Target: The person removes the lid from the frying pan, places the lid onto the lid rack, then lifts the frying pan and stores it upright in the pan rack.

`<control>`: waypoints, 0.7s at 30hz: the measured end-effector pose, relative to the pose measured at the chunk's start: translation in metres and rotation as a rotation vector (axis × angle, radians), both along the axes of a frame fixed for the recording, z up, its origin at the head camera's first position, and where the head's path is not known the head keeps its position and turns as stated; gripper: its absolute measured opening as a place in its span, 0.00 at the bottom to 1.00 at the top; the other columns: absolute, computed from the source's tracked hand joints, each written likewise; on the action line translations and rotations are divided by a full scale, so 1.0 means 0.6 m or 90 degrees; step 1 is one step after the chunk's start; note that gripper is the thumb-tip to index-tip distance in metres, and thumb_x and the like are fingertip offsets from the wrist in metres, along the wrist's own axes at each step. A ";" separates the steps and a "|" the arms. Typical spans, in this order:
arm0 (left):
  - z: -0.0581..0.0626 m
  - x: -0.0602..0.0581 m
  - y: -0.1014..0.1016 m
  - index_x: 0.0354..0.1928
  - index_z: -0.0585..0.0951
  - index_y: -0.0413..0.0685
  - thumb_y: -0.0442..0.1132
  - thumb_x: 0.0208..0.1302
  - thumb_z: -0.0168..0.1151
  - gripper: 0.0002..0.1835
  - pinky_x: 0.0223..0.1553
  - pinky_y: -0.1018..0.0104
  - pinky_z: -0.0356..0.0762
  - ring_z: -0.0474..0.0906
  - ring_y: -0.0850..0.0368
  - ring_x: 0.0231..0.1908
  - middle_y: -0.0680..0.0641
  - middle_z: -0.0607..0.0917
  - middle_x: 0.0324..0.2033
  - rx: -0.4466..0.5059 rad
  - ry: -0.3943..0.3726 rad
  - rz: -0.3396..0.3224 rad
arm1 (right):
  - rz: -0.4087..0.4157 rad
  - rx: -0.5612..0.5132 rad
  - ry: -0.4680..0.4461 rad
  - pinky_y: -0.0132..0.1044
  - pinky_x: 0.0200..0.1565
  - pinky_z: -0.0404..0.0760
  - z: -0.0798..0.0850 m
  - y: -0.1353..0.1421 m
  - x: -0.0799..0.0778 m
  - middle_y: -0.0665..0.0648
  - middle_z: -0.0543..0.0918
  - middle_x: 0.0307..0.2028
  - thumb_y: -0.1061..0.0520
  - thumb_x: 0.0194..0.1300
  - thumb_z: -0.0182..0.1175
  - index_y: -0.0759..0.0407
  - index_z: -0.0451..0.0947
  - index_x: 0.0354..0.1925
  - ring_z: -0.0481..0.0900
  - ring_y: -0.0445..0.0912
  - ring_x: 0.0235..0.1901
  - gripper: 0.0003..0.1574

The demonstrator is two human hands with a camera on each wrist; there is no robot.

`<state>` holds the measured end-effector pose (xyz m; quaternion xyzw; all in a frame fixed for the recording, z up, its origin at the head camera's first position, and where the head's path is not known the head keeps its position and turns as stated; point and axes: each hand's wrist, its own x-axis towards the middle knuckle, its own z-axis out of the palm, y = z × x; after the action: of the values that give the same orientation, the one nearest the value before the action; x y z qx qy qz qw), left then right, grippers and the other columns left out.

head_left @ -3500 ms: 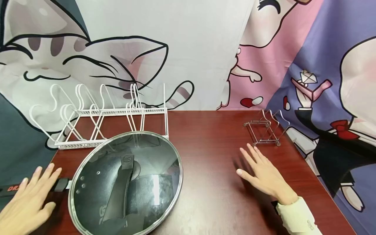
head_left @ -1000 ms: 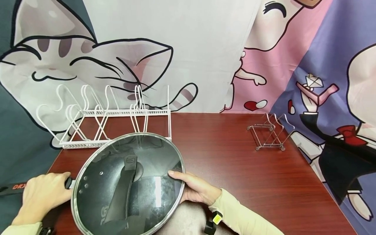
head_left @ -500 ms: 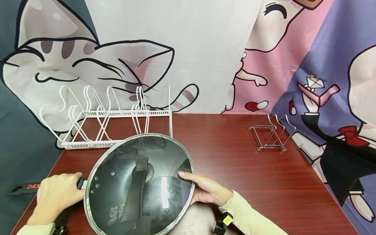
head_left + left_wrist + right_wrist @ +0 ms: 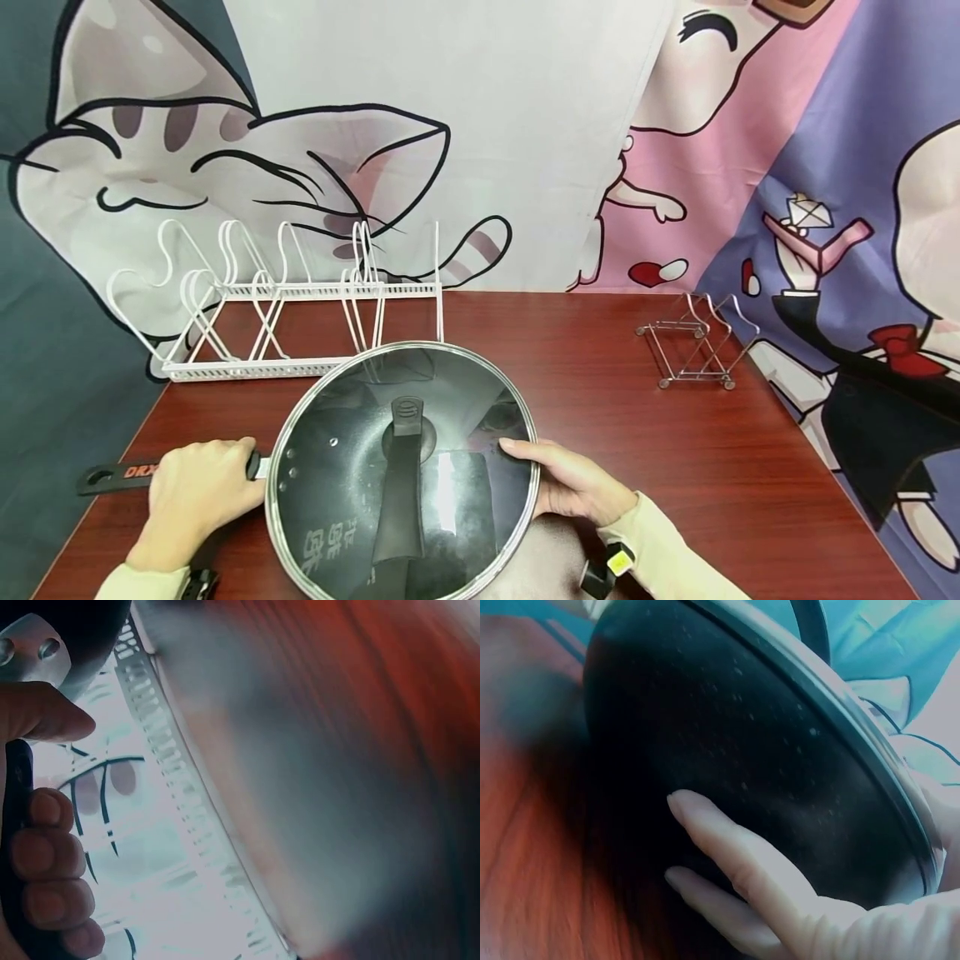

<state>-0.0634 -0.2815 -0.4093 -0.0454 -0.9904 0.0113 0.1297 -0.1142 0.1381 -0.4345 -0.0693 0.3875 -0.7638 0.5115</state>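
A dark frying pan [image 4: 705, 712] is covered by a round glass lid [image 4: 352, 454] with a steel rim and an upright black lid handle [image 4: 402, 492]. My left hand [image 4: 202, 492] grips the pan's black handle [image 4: 112, 477]; in the left wrist view its fingers [image 4: 52, 851] curl round it. At the right side, my right hand [image 4: 573, 483] holds pan and lid together, thumb on the glass near the rim. The right wrist view shows its other fingers [image 4: 742, 859] spread against the pan's speckled outer side, close over the table.
Behind the pan stands a white wire rack [image 4: 255, 369] with several looped dividers, at the back left of the red-brown wooden table [image 4: 600, 375]. A small metal wire rack [image 4: 697, 379] stands at the back right. A printed cloth [image 4: 525, 167] hangs behind.
Earlier both hands lay open and apart from the pan. Since then the left has taken its handle and the right its far side, and the lidded pan has shifted to the right.
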 end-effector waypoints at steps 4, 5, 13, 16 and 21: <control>-0.002 -0.006 0.021 0.08 0.66 0.55 0.74 0.29 0.50 0.29 0.06 0.57 0.50 0.62 0.52 0.07 0.53 0.67 0.05 0.002 0.009 0.003 | 0.001 0.003 0.009 0.60 0.41 0.61 -0.003 0.022 -0.003 0.66 0.71 0.47 0.49 0.64 0.35 0.65 0.55 0.56 0.67 0.59 0.46 0.28; -0.002 -0.007 0.025 0.08 0.66 0.55 0.74 0.29 0.50 0.29 0.06 0.58 0.50 0.62 0.52 0.07 0.53 0.66 0.05 0.001 0.012 0.001 | -0.001 0.003 0.009 0.60 0.41 0.61 -0.004 0.027 -0.004 0.65 0.71 0.46 0.49 0.64 0.35 0.65 0.55 0.56 0.67 0.59 0.46 0.27; -0.007 -0.019 0.056 0.06 0.64 0.55 0.73 0.28 0.51 0.29 0.05 0.60 0.47 0.58 0.53 0.05 0.53 0.63 0.03 0.000 0.050 -0.008 | -0.028 0.018 0.004 0.58 0.43 0.61 -0.002 0.059 -0.009 0.64 0.73 0.44 0.50 0.64 0.35 0.64 0.59 0.54 0.68 0.58 0.46 0.25; -0.011 -0.024 0.066 0.05 0.63 0.55 0.72 0.28 0.51 0.28 0.05 0.60 0.47 0.57 0.53 0.04 0.53 0.63 0.03 0.001 0.071 -0.015 | -0.035 0.026 0.012 0.58 0.43 0.61 -0.002 0.071 -0.010 0.64 0.73 0.44 0.50 0.64 0.34 0.65 0.58 0.53 0.68 0.59 0.46 0.26; -0.015 -0.031 0.083 0.05 0.61 0.54 0.63 0.34 0.51 0.23 0.05 0.60 0.46 0.54 0.52 0.03 0.53 0.61 0.02 -0.002 0.105 -0.023 | -0.063 0.046 0.033 0.58 0.42 0.61 -0.003 0.088 -0.011 0.64 0.74 0.43 0.50 0.64 0.36 0.67 0.58 0.53 0.70 0.58 0.44 0.26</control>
<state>-0.0819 -0.2317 -0.4183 -0.0624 -0.9753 0.0141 0.2112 -0.1210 0.1911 -0.4360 -0.0517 0.4311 -0.7714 0.4652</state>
